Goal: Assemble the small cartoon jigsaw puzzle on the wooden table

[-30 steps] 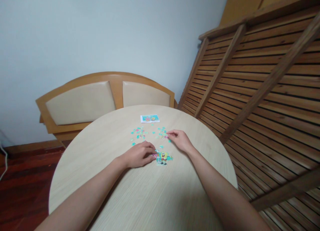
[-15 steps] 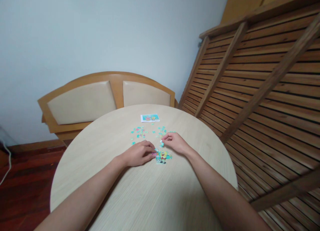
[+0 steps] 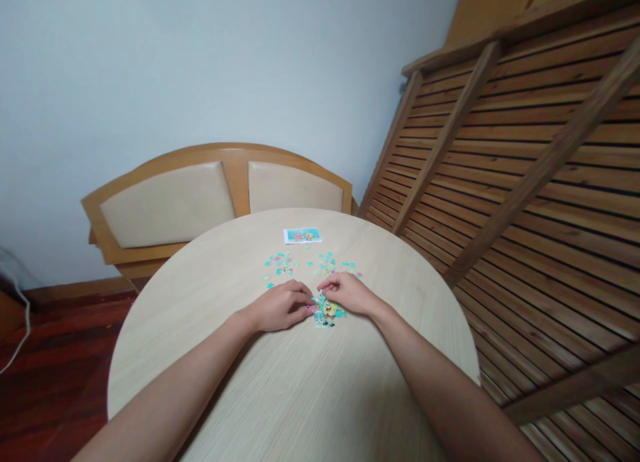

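Observation:
On a round pale wooden table (image 3: 300, 395) lies a small joined patch of a cartoon jigsaw (image 3: 328, 312), teal with a yellow figure. My left hand (image 3: 278, 307) rests curled at the patch's left edge, fingertips against it. My right hand (image 3: 347, 293) sits at the patch's upper edge, its fingers pinched on a small puzzle piece that is mostly hidden. The two hands nearly touch above the patch. Several loose teal and pink pieces (image 3: 287, 265) are scattered just beyond the hands.
A small picture card (image 3: 302, 235) lies near the table's far edge. Behind the table stands a wooden bench with cream cushions (image 3: 220, 195) against a pale wall. A slatted wooden frame (image 3: 525, 162) leans on the right. Dark red floor (image 3: 50, 369) shows at the left.
My right hand has drawn back from the loose pieces with a piece pinched and come down onto the joined patch, beside my left hand. The left hand has hardly moved.

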{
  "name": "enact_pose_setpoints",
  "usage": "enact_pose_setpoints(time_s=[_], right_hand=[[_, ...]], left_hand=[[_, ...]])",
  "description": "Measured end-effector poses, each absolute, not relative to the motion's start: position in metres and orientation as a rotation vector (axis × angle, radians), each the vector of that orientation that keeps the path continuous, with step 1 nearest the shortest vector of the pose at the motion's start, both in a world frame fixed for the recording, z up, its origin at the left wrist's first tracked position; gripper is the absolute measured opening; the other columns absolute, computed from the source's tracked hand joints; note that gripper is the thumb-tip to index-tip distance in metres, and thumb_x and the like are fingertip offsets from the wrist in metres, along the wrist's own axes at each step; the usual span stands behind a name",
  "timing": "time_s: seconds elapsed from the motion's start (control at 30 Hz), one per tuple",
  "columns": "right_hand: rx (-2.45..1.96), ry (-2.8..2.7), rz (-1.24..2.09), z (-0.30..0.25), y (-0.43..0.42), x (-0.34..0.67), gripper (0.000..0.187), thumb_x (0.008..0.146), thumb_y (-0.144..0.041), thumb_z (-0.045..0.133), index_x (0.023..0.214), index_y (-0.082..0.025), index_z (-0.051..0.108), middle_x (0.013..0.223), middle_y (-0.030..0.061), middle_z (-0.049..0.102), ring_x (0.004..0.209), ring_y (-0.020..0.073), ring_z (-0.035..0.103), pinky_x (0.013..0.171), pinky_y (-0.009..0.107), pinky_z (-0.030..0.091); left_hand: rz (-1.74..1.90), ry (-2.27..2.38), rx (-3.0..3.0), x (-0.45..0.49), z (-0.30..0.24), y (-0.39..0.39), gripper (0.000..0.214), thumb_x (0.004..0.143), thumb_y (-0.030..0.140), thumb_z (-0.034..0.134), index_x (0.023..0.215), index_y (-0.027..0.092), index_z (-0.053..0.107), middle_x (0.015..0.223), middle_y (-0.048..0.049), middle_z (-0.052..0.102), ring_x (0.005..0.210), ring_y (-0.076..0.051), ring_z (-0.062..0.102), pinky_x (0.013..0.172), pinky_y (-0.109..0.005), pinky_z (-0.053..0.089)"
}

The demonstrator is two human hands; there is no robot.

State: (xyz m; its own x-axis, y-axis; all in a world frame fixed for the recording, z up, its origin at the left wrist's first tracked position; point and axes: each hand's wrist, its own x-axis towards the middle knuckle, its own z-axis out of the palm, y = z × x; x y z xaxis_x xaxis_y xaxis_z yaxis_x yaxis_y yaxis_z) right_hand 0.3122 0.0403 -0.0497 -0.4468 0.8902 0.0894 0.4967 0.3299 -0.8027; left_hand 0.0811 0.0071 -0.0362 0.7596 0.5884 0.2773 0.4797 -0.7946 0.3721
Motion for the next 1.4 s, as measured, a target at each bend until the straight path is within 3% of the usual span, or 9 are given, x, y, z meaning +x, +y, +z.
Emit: enact_pose_setpoints(time_s=[1.03,1.17,1.4], right_hand=[[-1.24,-2.278,0.567,-0.045,0.04,0.32,0.022,0.078,-0.031,0.071,0.096,-0.02,0.077,0.085,0.0037,0.07,0.075,0.0153,0.06,0.071,0.026,0.043],[-1.255,-2.252,0.517,-0.041,0.045,0.331,0.017,0.083,-0.029,0.066,0.093,-0.02,0.077,0.086,0.0039,0.071,0.075,0.0153,0.06,0.072,0.026,0.043],[-1.281,-2.25,0.459,-0.048,0.049,0.335,0.023,0.084,-0.031,0.067,0.102,-0.021,0.076,0.099,0.0063,0.072,0.087,0.0184,0.063,0.081,0.029,0.044]], left_hand=[[0.583,0.819,2.679,0.081,-0.035,0.005,0.033,0.098,0.041,0.05,0.111,0.019,0.071,0.11,-0.01,0.066,0.104,-0.02,0.061,0.097,-0.033,0.048],[0.588,0.83,2.682,0.082,-0.034,0.004,0.033,0.099,0.041,0.049,0.111,0.019,0.07,0.111,-0.0101,0.065,0.105,-0.02,0.061,0.098,-0.033,0.048],[0.569,0.815,2.742,0.084,-0.032,0.001,0.04,0.098,0.041,0.05,0.129,0.019,0.06,0.122,-0.0124,0.061,0.114,-0.024,0.056,0.104,-0.039,0.043]])
